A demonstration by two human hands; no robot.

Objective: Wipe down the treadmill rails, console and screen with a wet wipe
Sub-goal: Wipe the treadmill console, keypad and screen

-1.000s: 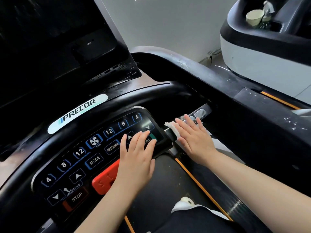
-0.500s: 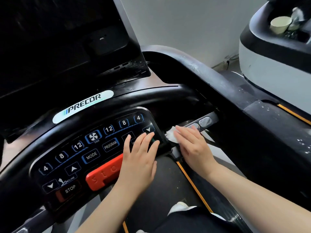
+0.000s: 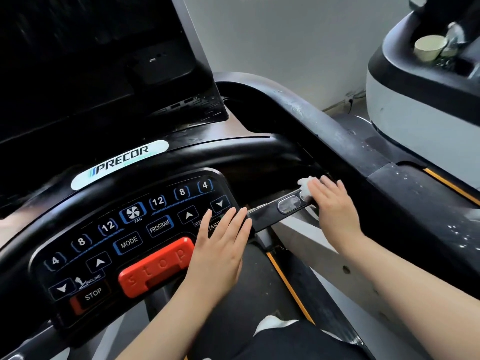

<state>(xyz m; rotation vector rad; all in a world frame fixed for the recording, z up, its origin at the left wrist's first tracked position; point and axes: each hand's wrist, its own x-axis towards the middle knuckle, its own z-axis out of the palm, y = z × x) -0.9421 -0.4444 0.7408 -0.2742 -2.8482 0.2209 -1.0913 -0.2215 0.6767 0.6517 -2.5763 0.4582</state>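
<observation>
Treadmill console (image 3: 78, 258): black curved panel bearing keypad, red stop tab (image 3: 155, 266) at lower middle. Left hand (image 3: 220, 245) rests flat on the panel's right end, fingers straight, over the START key. Short black handle bar (image 3: 270, 214) extends right from the panel; white wet wipe (image 3: 305, 184) lies on its far end, pressed under the right hand (image 3: 335, 206). Right side rail (image 3: 337, 133) carries pale dusty specks.

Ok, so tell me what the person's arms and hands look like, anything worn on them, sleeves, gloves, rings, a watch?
Both arms are bare in view, with no sleeve showing. The left hand and the right hand wear no gloves, and no rings, watch or bracelet show on the fingers or wrists. The nails look short and unpainted, though they are small in this view.
</observation>
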